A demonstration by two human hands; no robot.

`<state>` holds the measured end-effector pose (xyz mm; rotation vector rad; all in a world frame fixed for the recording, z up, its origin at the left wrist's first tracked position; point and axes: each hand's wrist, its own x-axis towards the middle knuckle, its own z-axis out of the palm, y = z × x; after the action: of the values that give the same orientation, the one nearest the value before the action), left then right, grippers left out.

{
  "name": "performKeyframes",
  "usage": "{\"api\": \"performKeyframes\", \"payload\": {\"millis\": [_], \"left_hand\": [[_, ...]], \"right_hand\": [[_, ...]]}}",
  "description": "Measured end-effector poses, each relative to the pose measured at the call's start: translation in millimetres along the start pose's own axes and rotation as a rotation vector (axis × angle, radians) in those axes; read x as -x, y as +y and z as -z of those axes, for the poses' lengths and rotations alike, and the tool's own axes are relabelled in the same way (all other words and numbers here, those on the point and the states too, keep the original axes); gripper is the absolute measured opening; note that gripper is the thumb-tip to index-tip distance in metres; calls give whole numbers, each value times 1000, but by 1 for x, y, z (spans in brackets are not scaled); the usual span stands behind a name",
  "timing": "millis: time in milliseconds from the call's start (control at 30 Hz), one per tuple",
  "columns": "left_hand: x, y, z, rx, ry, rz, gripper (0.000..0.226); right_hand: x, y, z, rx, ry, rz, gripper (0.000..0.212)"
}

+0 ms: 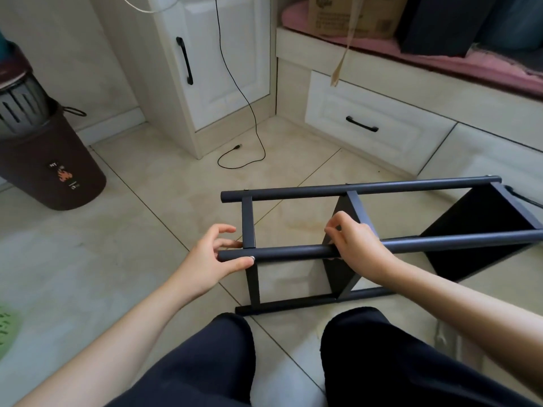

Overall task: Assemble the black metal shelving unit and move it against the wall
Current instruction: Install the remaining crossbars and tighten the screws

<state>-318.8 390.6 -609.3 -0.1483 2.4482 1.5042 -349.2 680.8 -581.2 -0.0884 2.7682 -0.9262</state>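
The black metal shelving unit (pixel 367 188) lies on its side on the tiled floor in front of my knees, its round posts running left to right. My left hand (pixel 214 254) holds the left end of the near upper post (pixel 288 251), thumb under a small screw head and fingers behind the crossbar (pixel 248 221). My right hand (pixel 355 239) grips the same post further right, where the middle shelf panel (pixel 340 274) meets it. A second panel (pixel 482 230) closes the right end.
A brown bin (pixel 53 168) with a grey basket on top stands at the left. White cabinets (pixel 217 69) and a drawer bench (pixel 373 127) line the back. A black cable (pixel 244 113) trails onto the floor. A green sheet (pixel 7 324) lies at the far left.
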Motion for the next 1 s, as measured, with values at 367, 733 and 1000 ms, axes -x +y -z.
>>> {"api": "performKeyframes", "payload": {"millis": [367,733,1000], "left_hand": [[-28,18,30,-936,-256,-501,80],[-18,-2,8,-454,-158,-495,76],[-13,-12,1,-421,-159,-500,83]], "right_hand": [[-10,-8,-9,-201,116,5,10],[-60,-59,-47,-248,-382,141,13],[-77,-50,-73,-330,-605,33,19]]}}
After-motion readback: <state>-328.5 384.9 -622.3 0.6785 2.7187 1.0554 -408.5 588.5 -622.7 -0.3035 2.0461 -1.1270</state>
